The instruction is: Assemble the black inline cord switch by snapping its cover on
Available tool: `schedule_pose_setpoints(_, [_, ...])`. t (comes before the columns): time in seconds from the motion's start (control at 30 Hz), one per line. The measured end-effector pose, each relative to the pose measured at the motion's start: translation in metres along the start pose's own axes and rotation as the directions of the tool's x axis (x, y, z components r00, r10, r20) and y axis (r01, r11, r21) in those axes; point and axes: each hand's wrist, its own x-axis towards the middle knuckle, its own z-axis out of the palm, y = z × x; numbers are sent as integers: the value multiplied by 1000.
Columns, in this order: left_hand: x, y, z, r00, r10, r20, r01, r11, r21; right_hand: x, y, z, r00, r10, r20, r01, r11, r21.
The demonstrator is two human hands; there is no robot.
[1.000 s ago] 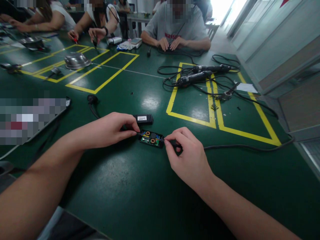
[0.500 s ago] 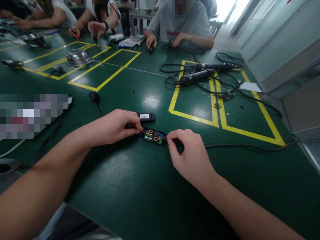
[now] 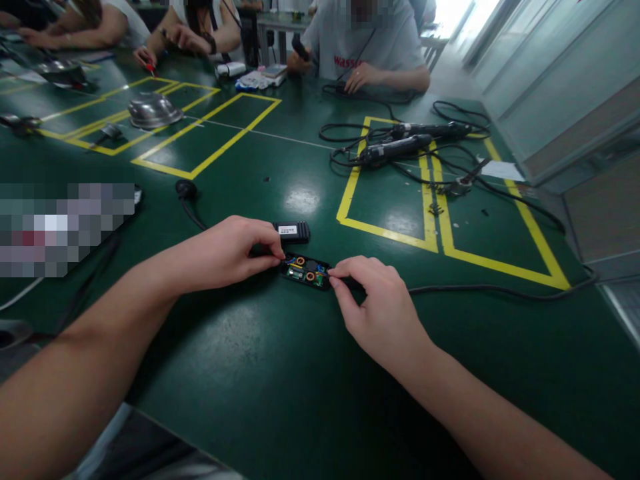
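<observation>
An open black adapter case (image 3: pixel 306 271) with a green circuit board and copper coils lies on the green table (image 3: pixel 280 373). My left hand (image 3: pixel 227 253) pinches its left end with thumb and fingers closed. My right hand (image 3: pixel 380 310) pinches its right end, where a black cable (image 3: pixel 500 290) leaves toward the right. Just behind the case lies its black lid (image 3: pixel 291 231) with a white label.
Two black electric screwdrivers (image 3: pixel 400 143) with tangled cords lie in a yellow-taped area at the back right. A metal bowl (image 3: pixel 153 110) sits at the back left. Other people sit and work along the far edge. A black plug (image 3: pixel 186 190) lies left of the lid.
My hands stay pinched on the case ends; the right hand's fingers have shifted slightly along the cable end. A person across the table has lifted a dark tool.
</observation>
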Motion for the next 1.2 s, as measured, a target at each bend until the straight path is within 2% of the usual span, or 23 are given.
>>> schedule_pose_setpoints(0.1, [-1,0,1,999,31,-15,-31,999,19,0,-2,-1,1000,3,-5,-3,1000,-23])
schedule_pose_setpoints(0.2, [0,2,6,991,70,-115,-58,994,98,-1,-2,-1,999,-14,-30,14,1000,-24])
schedule_pose_setpoints(0.27, [3,3,10,974,51,-221,-20,990,142,0,-2,0,999,-21,-37,20,1000,-23])
schedule_pose_setpoints(0.37, [11,-2,18,942,-58,-331,106,986,130,0,-1,2,999,-25,-40,24,999,-25])
schedule_pose_setpoints(0.47, [17,-10,23,941,-154,-301,189,978,88,1,0,4,999,-21,-41,20,1000,-13])
schedule_pose_setpoints(0.53, [16,-11,23,946,-143,-291,169,984,63,0,-1,4,999,6,-40,-6,1000,0])
schedule_pose_setpoints(0.63, [11,-4,20,959,-18,-282,20,1000,5,-1,-2,4,998,44,-43,-43,999,24])
schedule_pose_setpoints(0.7, [6,4,18,974,78,-214,-91,995,-52,-2,-3,4,998,44,-39,-43,999,23])
schedule_pose_setpoints(0.8, [3,12,17,982,152,-112,-161,984,-75,-2,-4,3,1000,25,-16,-25,1000,-4])
schedule_pose_setpoints(0.97, [4,12,17,985,158,-70,-160,986,-36,0,-4,2,999,9,42,-6,998,-55])
schedule_pose_setpoints(1.2, [3,11,19,991,125,-48,-126,992,-8,-1,-2,4,1000,24,13,-23,995,-92])
